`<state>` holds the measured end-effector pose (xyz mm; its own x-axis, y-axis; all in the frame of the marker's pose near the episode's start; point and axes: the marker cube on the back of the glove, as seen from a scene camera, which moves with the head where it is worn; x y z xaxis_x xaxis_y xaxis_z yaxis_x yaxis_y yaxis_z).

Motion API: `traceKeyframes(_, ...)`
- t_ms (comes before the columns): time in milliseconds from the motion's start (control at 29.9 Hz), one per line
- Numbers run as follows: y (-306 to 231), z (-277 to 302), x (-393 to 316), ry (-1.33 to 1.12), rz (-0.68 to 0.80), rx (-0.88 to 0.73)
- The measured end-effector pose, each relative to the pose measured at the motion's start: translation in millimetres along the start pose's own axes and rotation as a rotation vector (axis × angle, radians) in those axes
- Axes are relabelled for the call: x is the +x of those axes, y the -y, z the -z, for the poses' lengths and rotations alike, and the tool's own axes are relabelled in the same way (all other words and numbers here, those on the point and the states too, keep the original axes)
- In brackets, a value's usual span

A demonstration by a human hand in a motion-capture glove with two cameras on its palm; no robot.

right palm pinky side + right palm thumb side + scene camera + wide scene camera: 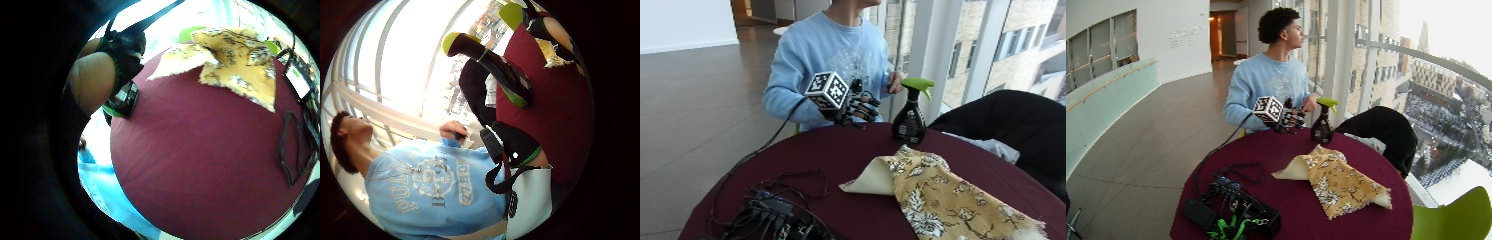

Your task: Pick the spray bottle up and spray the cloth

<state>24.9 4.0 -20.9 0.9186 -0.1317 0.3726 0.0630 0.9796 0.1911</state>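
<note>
A black spray bottle [909, 122] with a green trigger head stands upright near the far edge of the round maroon table [840, 155], close to the person. My gloved right hand [859, 107] hovers just left of the bottle, a small gap apart, its fingers loosely curled and holding nothing. The yellow floral cloth [939, 192] lies crumpled on the table in front of the bottle, one corner folded back to show its pale underside. The palm views show the bottle [125, 98] [492, 67] close by and the cloth [235, 55] beyond it.
A tangle of black cables and boxes [773, 215] lies at the table's near left. A dark jacket [1013, 120] hangs over a chair to the right. The person's bare left hand [895, 80] stays by their body behind the bottle.
</note>
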Motion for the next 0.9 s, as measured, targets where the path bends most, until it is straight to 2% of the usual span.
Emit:
traceKeyframes(568,-83,53,45,-0.311,-0.172,0.051)
traceKeyframes(902,-95,64,55,-0.388,-0.210,0.052)
